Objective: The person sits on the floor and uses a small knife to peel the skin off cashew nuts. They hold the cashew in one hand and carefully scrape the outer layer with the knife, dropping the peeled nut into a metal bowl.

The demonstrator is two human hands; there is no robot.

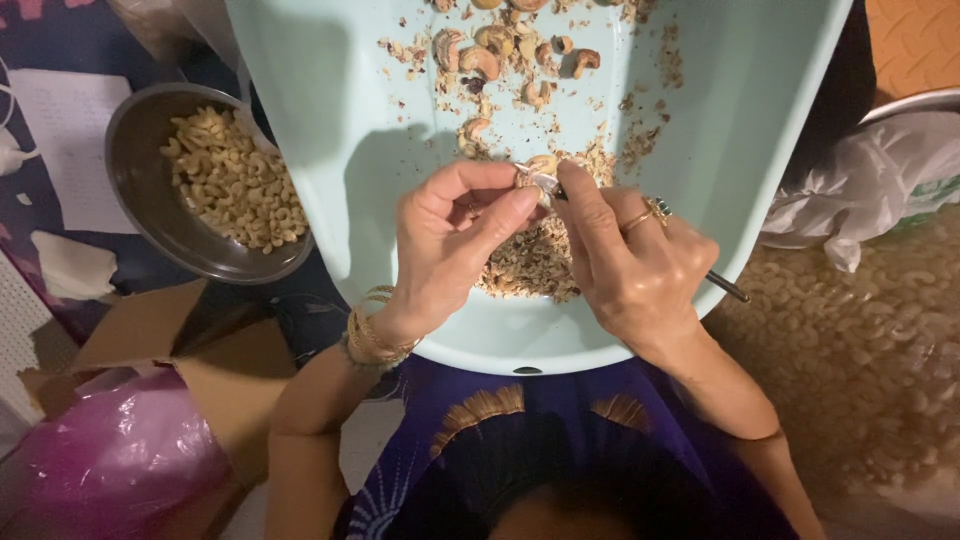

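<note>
**Two hands working a cashew over a pale tray**

Nearest the camera, the left hand (450,235) is pinching a cashew (541,172) between thumb and fingertips, while the right hand (625,260) is gripping a thin metal tool (726,286) and pressing its tip against the same nut. Both are hovering over a heap of husk scraps (525,262) lying in the pale green tray (330,130). Farther up the tray, unpeeled cashews (500,50) are lying scattered. To the left, a steel bowl (135,185) is holding peeled nuts (235,180).

Two hands (450,240), one pale tub (330,130), one steel bowl (135,160), one pink bag (120,455).
</note>
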